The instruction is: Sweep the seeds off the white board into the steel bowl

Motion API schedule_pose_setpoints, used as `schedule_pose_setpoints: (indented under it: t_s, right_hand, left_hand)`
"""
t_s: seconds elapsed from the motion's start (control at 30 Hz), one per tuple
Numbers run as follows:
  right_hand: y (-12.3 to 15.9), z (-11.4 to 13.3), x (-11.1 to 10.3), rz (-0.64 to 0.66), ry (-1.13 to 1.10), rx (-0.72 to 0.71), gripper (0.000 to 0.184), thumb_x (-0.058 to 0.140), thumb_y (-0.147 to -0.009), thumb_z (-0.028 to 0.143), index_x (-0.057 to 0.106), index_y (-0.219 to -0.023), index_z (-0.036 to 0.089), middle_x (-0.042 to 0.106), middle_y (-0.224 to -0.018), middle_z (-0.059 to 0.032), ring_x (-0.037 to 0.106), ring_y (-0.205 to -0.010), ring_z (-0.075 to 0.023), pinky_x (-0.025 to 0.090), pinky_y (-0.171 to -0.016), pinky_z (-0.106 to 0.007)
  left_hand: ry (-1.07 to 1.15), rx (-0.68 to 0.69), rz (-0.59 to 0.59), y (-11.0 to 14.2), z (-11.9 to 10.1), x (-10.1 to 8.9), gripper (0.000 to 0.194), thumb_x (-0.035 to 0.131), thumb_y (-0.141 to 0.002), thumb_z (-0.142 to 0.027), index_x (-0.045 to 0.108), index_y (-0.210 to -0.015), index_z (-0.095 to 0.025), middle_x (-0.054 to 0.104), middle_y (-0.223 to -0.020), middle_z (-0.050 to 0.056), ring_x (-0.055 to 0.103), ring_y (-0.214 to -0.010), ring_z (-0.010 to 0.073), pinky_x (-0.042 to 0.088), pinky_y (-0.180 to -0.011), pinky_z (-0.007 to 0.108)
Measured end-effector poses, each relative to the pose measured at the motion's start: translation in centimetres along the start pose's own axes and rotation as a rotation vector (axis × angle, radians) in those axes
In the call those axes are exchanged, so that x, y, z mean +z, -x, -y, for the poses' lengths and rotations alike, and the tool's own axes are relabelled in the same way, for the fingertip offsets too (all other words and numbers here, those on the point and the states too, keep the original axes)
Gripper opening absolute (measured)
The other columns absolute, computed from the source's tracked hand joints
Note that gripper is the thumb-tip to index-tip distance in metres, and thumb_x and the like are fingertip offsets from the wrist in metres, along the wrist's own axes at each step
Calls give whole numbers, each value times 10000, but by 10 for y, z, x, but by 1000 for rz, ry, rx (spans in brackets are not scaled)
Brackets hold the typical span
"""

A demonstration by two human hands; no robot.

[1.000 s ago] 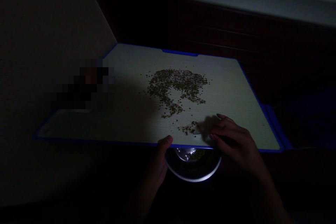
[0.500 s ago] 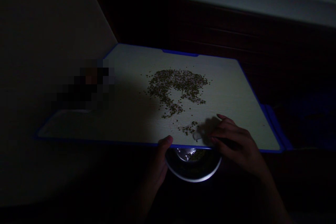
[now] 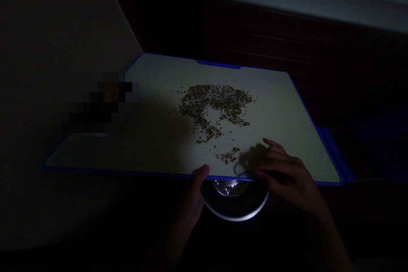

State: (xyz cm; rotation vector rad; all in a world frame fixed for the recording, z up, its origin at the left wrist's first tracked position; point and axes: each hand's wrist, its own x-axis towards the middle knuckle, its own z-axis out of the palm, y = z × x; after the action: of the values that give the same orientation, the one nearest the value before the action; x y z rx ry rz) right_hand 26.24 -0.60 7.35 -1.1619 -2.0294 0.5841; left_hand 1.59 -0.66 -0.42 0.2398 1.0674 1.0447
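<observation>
The left hand (image 3: 196,193) is positioned at lower centre, thumb (image 3: 201,172) uppermost and inclined to the right; its remaining fingers are largely obscured by shadow. The left forearm (image 3: 175,240) rises from the lower edge and fades into darkness. The right hand (image 3: 285,174) is oriented knuckles up, pointing left, with thumb and forefinger closed in a pinch. The farthest visible finger (image 3: 272,143) extends apart from the others. The right forearm (image 3: 330,236) enters diagonally from lower right, wrist slightly bent.
</observation>
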Motion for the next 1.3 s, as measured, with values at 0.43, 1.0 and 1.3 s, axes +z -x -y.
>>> schedule_pose_setpoints:
  t_s: [0.43,1.0,1.3]
  right_hand:
    - [1,3,6,-173,-22,203,116,675,-1030,311,763,-1105,305,761,-985,-22,716,-882,-201,585,-752,-375]
    - [-4,7,11,-158,143,188,143,601,-1066,285,723,-1140,265,728,-996,-43,692,-915,-201,544,-765,-359]
    - [-5,8,10,-155,129,205,162,602,-1068,278,735,-1160,271,744,-1018,-46,700,-937,-203,548,-790,-366]
  left_hand:
    - [29,46,18,2,-2,3,393,918,-728,-488,842,-954,-176,868,-966,111,772,-1123,385,559,-1054,480]
    - [-2,39,9,-1,0,0,400,931,-700,-524,841,-913,-197,849,-871,86,772,-1109,384,550,-1060,490]
    - [29,33,29,-2,1,0,409,934,-700,-505,829,-943,-192,864,-963,96,759,-1165,381,539,-1088,493]
